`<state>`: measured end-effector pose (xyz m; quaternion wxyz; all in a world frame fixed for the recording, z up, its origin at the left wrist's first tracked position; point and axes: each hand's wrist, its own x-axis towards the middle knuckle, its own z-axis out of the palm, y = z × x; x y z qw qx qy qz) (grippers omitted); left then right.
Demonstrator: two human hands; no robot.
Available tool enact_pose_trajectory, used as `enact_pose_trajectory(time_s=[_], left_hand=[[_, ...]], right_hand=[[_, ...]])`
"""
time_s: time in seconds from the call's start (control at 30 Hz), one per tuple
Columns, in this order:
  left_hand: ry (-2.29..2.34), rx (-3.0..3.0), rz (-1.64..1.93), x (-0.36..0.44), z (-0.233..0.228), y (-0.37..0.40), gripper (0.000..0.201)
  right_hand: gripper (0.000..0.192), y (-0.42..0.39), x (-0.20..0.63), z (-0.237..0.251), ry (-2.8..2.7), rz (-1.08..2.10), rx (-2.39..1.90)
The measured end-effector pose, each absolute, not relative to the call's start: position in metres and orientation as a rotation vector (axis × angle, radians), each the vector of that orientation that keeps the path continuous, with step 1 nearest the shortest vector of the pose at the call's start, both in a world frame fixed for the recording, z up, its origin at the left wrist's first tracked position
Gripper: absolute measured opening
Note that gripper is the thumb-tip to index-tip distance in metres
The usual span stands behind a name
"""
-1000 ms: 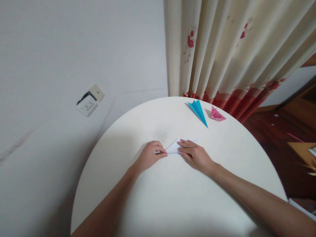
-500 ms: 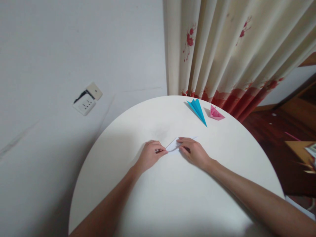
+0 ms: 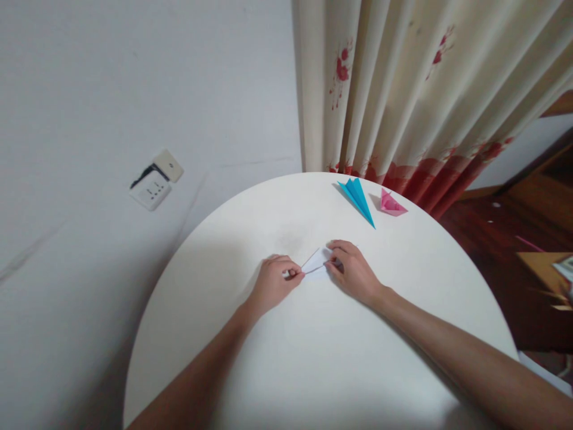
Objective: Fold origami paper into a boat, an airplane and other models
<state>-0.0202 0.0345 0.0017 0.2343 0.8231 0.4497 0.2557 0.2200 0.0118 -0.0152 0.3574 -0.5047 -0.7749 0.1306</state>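
Note:
A small folded sheet of white paper (image 3: 314,261) lies on the white round table (image 3: 286,358), between my two hands. My left hand (image 3: 278,276) pinches its pointed left corner between thumb and fingers. On the other side, my right hand (image 3: 351,267) grips a folded edge of the paper with thumb and forefinger and covers its right part. A thin crease line runs along the paper from one hand to the other.
Toward the table's far edge lie a blue paper plane (image 3: 358,200) and a pink folded paper boat (image 3: 391,204). A cream and red curtain (image 3: 380,89) hangs behind them. A wall socket (image 3: 152,188) sits on the left wall.
My right hand's fingers have curled in and lifted slightly, from lying over the paper to pinching its edge. My left hand keeps its hold on the left corner.

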Motion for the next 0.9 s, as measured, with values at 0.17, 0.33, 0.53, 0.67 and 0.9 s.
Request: enact_pose_trajectory(time_s=[0.17, 0.33, 0.53, 0.67, 0.9], left_hand=[[1.309, 2.294, 0.658, -0.018, 0.003, 0.031, 0.015], [1.329, 2.281, 0.746, -0.014, 0.001, 0.027, 0.019], [1.206, 2.232, 0.892, -0.011, -0.005, 0.026, 0.003], [1.165, 2.243, 0.802, -0.012, -0.009, 0.026, 0.005], [1.186, 2.186, 0.766, -0.011, -0.005, 0.027, 0.014]], right_hand=[[0.008, 0.013, 0.223, -0.021, -1.987, 0.253, -1.368], [0.006, 0.015, 0.224, -0.025, -1.968, 0.277, -1.383], [0.006, 0.013, 0.223, -0.021, -1.949, 0.362, -1.373], [0.007, 0.012, 0.222, -0.018, -1.955, 0.374, -1.366], [0.011, 0.011, 0.220, -0.013, -1.925, 0.417, -1.350]])
